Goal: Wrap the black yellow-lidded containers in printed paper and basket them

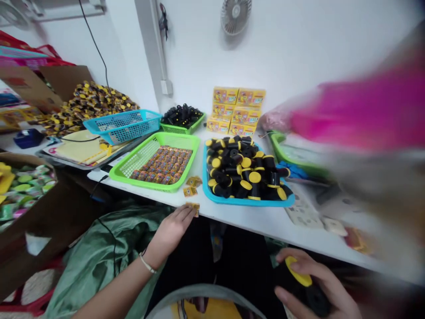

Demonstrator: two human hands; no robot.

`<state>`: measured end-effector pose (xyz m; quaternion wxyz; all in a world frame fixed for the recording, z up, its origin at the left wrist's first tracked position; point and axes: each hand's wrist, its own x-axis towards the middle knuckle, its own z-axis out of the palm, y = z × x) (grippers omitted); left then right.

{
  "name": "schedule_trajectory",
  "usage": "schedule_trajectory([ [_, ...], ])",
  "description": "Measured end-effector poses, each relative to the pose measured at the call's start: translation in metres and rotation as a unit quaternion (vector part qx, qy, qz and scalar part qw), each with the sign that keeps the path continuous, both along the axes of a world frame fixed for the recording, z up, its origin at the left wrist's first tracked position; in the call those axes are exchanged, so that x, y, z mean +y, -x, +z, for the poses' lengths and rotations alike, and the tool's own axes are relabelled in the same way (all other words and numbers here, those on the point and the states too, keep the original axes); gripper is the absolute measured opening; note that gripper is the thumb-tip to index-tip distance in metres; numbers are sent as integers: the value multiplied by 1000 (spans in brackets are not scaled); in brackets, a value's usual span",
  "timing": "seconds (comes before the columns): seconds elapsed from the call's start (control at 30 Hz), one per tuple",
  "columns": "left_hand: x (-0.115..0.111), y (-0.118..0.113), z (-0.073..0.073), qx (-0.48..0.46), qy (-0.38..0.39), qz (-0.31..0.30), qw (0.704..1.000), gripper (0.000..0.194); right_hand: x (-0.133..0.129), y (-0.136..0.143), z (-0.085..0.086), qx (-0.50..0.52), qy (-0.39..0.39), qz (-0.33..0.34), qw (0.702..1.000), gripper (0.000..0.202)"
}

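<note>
At the table's front edge my left hand (175, 228) has its fingers together, pressed on a small yellow printed label (195, 209); its thumb is hidden. More such labels (190, 191) lie just beyond the fingertips. My right hand (318, 283) is low at the right, off the table, with its fingers closed round black plastic spools; a yellow-capped spool (301, 272) shows between thumb and fingers. Ahead, a blue basket (245, 202) is heaped with black, yellow-capped spools (244, 170). Left of it, a green basket (152, 186) holds rows of label-wrapped pieces (166, 165).
Yellow printed boxes (235, 110) are stacked by the wall. A green basket of black parts (182, 116) and a blue basket (124, 128) stand behind. A large heap of wrapped pieces (89, 106) is far left. Something pink (365, 110), blurred, fills the right side.
</note>
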<state>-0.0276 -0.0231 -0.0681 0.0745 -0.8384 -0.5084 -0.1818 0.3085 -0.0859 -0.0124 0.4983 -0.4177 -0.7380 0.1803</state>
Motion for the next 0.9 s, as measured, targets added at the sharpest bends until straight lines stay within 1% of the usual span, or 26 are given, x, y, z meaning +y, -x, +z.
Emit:
schedule_trajectory([
  [0.13, 4, 7, 9, 7, 13, 13, 1000, 52, 14, 11, -10, 38, 34, 5, 999, 21],
  [0.23, 10, 8, 15, 12, 29, 25, 999, 47, 25, 27, -13, 78, 70, 12, 994, 20],
  [0.33, 16, 6, 28, 21, 55, 37, 998, 42, 28, 41, -11, 103, 89, 45, 990, 21],
  [0.43, 25, 3, 45, 26, 85, 50, 995, 32, 26, 48, -9, 98, 77, 89, 988, 27],
  [0.5, 31, 3, 54, 27, 119, 31, 992, 28, 24, 50, -10, 98, 79, 94, 988, 30],
  [0.57, 38, 5, 60, 22, 158, -6, 987, 29, 21, 49, -11, 100, 88, 82, 988, 30],
  [0.67, 44, 13, 63, -7, 197, -57, 979, 30, 19, 48, -13, 97, 96, 68, 988, 30],
  [0.73, 45, 17, 61, -44, 203, -76, 975, 29, 19, 49, -14, 95, 98, 70, 988, 30],
  [0.8, 44, 19, 57, -96, 186, -71, 975, 25, 20, 51, -13, 98, 101, 78, 987, 30],
  [0.9, 37, 12, 49, -207, 132, -35, 969, 24, 23, 53, -11, 106, 108, 87, 985, 29],
])
